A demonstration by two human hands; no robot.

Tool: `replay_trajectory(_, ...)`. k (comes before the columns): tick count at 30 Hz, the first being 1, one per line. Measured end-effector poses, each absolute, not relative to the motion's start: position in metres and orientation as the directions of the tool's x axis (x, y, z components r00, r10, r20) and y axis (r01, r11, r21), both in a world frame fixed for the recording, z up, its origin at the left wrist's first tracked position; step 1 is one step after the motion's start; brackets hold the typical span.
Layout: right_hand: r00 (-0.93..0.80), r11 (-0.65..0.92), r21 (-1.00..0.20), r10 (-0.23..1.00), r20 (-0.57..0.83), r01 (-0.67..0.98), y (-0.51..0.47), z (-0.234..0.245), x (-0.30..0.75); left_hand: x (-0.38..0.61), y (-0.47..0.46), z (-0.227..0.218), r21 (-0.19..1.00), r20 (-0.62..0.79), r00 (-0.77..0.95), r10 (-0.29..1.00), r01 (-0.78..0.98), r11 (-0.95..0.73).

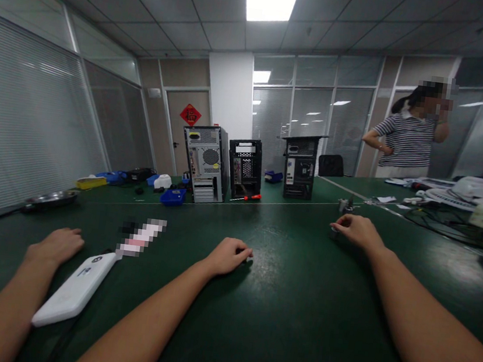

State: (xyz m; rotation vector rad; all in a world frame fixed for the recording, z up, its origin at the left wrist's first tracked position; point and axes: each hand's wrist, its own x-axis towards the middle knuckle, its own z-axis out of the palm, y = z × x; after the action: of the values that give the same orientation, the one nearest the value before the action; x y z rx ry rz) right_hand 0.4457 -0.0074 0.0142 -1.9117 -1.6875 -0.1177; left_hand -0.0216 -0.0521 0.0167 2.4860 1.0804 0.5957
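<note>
My left hand [227,255] rests low over the middle of the green table, fingers curled in a pinch. A small pale tip shows at its fingertips, too small to name. My right hand [361,232] reaches further out to the right, its thumb and fingers closed on a small grey metal piece [334,232] at the tabletop. Just behind that hand stand a few small metal cylinders [346,205], partly hidden by one another.
Another person's hand [55,246] lies at the left beside a white power bank-like device [79,287]. Open computer cases [206,162] stand at the back, with a red-handled screwdriver [252,197] and blue tray [173,197]. Cables [443,220] lie right; a person [410,134] stands behind.
</note>
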Motion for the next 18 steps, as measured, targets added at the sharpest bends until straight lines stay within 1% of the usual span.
replay_trajectory(6, 0.198, -0.005, -0.389, 0.867, 0.458, 0.921, -0.004, 0.008, 0.451, -0.022, -0.051, 0.016, 0.479, 0.235, 0.62, 0.748, 0.596, -0.645)
replay_trajectory(13, 0.199, 0.046, -0.514, 0.89, 0.41, 0.857, 0.0, -0.001, 0.459, -0.022, -0.049, 0.013, 0.49, 0.242, 0.615, 0.75, 0.59, -0.642)
replay_trajectory(18, 0.324, -0.05, -0.609, 0.88, 0.348, 0.791, 0.003, -0.007, 0.458, -0.022, -0.048, 0.011, 0.5, 0.246, 0.614, 0.75, 0.582, -0.641)
